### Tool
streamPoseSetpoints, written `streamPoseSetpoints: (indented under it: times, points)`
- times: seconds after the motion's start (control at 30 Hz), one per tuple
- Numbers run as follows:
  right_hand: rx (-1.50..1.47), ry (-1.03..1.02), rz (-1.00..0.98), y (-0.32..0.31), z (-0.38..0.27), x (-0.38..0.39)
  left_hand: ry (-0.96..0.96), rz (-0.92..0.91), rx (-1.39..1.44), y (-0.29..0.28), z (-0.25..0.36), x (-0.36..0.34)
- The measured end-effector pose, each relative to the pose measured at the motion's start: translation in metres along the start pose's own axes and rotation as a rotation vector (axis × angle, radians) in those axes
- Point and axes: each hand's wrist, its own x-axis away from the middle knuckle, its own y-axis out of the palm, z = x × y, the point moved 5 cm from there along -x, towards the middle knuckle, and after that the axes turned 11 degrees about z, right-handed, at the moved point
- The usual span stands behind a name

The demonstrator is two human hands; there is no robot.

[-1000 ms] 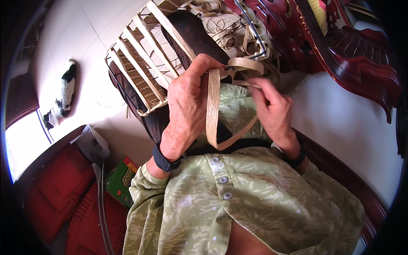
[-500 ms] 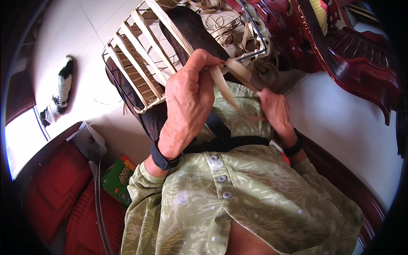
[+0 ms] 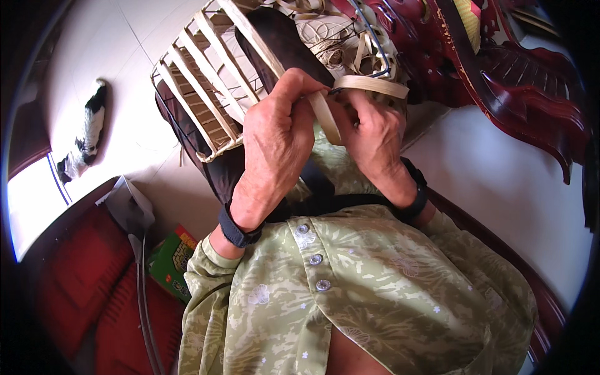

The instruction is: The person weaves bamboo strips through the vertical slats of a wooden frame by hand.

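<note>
Across my lap lies a partly woven basket frame of dark wire with pale flat strips laid across it. My left hand is closed at the frame's near edge, thumb and forefinger pinching a flat beige strip. Close beside it, my right hand has its fingers curled at the same strip, close to the wire. A loop of the strip arches above the right knuckles, and another length hangs between both hands. The right fingertips are partly hidden behind the strip.
A coil of thin cord and loose strips lie beyond my hands. Carved dark red wooden furniture stands at the right. A black and white animal lies on the tiled floor at the left. A green box rests by red cushions.
My right hand has moved left and up, in close to the left hand. The strip it drew out to the right is now looped over its knuckles. My left hand keeps its place.
</note>
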Motion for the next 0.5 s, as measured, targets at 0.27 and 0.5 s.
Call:
streamPoseSetpoints:
  times: [0.27, 0.5]
  points:
    - [0.113, 0.147, -0.273, -0.019, 0.082, 0.055, 0.063, 0.028, 0.033, -0.005, -0.007, -0.005]
    - [0.461, 0.213, -0.798, -0.046, 0.098, 0.054, 0.047, 0.000, -0.012, -0.010, -0.003, -0.009]
